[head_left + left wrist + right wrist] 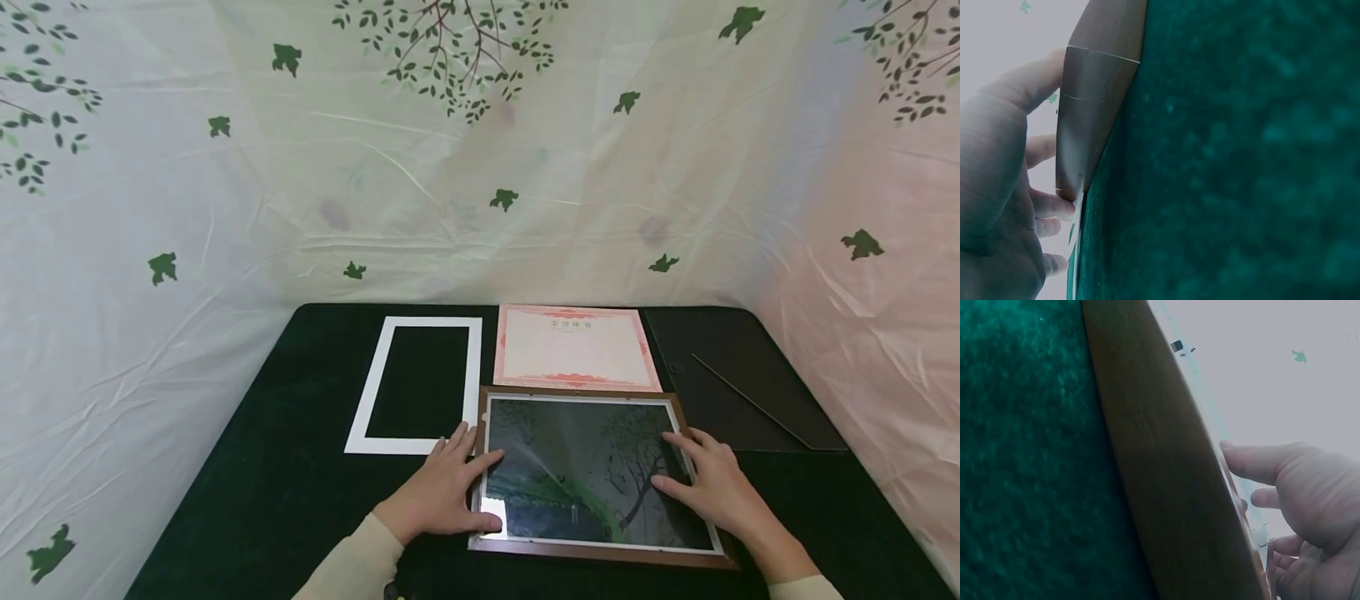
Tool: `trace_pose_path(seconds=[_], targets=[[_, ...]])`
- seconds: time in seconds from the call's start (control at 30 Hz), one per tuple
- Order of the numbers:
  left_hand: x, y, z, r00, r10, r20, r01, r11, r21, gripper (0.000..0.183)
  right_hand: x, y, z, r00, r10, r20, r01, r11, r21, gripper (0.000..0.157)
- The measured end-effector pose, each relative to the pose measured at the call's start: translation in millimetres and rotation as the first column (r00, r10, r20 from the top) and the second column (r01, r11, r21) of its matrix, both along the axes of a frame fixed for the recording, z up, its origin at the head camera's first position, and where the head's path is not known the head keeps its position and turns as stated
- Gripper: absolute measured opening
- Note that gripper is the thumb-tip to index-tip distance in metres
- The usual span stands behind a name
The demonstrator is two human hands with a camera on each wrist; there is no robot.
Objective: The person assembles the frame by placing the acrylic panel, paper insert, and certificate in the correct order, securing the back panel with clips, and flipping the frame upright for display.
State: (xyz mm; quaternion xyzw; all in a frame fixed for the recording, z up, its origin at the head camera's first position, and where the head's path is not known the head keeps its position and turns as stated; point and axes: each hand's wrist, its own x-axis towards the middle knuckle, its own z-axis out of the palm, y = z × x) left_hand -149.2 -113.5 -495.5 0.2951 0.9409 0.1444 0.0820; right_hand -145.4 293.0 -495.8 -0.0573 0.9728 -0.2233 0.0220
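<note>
A brown wooden picture frame (600, 552) lies flat on the dark green table, with a glossy pane (570, 467) inside it that mirrors the leafy curtain. My left hand (444, 492) rests at the frame's left side, its thumb and index finger spread onto the pane's edge. On the right side, my right hand (712, 482) touches the pane near the border with thumb and fingertips. The wrist views show the frame's wooden side (1094, 106) beside the left hand (997, 169) and its other side (1160, 450) beside the right hand (1316, 500).
A white mat border (371, 375) lies at the back left, close to the left fingertips. Behind the frame is a pink-edged certificate (577, 350). A black backing board (750, 367) with a thin rod (750, 400) across it lies at the right. A leaf-printed curtain (420, 217) surrounds the table.
</note>
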Motion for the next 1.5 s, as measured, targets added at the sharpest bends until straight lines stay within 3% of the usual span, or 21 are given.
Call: trace_pose_path(seconds=[0.33,0.5,0.6,0.83,1.0,1.17,1.5], targets=[[-3.6,-6.7,2.9,1.000,0.006,0.031,-0.006,1.000,0.000,0.092,0.9,-2.8,-0.4,1.000,0.011,0.017,-0.010,1.000,-0.009,0.080],[-8.5,-20.6,11.8,0.999,0.036,0.029,-0.036,0.999,-0.017,0.085,1.5,-1.9,-0.3,0.999,0.027,0.019,-0.026,0.999,-0.022,0.080],[-14.1,-35.5,17.5,0.997,0.072,-0.016,-0.073,0.996,-0.046,0.077,1.9,-2.9,0.8,1.000,0.022,0.007,-0.021,1.000,-0.023,0.078],[-29.2,-74.9,18.7,0.981,0.131,-0.144,-0.153,0.976,-0.155,0.065,0.0,-8.6,7.3,0.997,0.004,-0.083,-0.007,0.999,-0.043,0.071],[-38.0,-90.7,17.4,0.977,0.079,-0.197,-0.115,0.977,-0.179,0.057,-2.3,-16.7,13.5,0.990,0.066,-0.128,-0.074,0.996,-0.056,0.066],[-44.9,-91.4,12.5,0.976,0.011,-0.218,-0.052,0.982,-0.181,0.052,-2.6,-22.4,18.6,0.981,0.121,-0.154,-0.135,0.987,-0.084,0.064],[-45.5,-85.6,6.8,0.970,-0.012,-0.244,-0.025,0.989,-0.147,0.039,-1.0,-28.5,18.5,0.974,0.158,-0.162,-0.176,0.978,-0.108,0.060]])
